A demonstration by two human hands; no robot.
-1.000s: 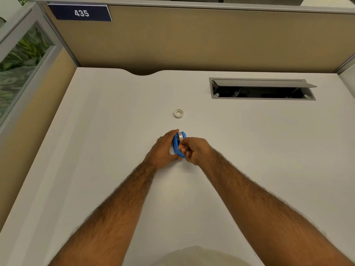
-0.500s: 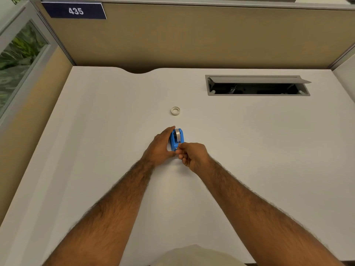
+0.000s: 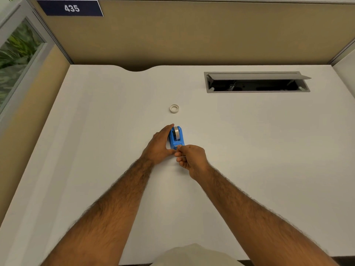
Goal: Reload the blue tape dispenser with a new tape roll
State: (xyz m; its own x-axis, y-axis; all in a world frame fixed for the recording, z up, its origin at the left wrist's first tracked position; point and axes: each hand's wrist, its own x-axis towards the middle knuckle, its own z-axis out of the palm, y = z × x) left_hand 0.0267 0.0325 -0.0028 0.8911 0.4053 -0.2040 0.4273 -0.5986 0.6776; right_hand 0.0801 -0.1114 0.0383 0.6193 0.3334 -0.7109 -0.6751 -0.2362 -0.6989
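The blue tape dispenser [image 3: 177, 138] stands on the white desk [image 3: 249, 150] with a grey tape roll [image 3: 176, 132] seated in it. My left hand [image 3: 160, 145] grips the dispenser along its left side. My right hand [image 3: 191, 159] is just in front of the dispenser's near end, thumb and forefinger pinched on the free end of the tape [image 3: 180, 150] by the cutter. A small whitish ring, an empty tape core [image 3: 174, 108], lies flat on the desk beyond the dispenser, apart from both hands.
An open cable hatch [image 3: 257, 82] is sunk into the desk at the back right. Tan partition walls [image 3: 192, 35] close off the back and left, with a sign reading 435 [image 3: 71, 8].
The dispenser has come down from a tilted hold to stand on the desk. My right hand has drawn back from its top to the near end, pinching the tape end.
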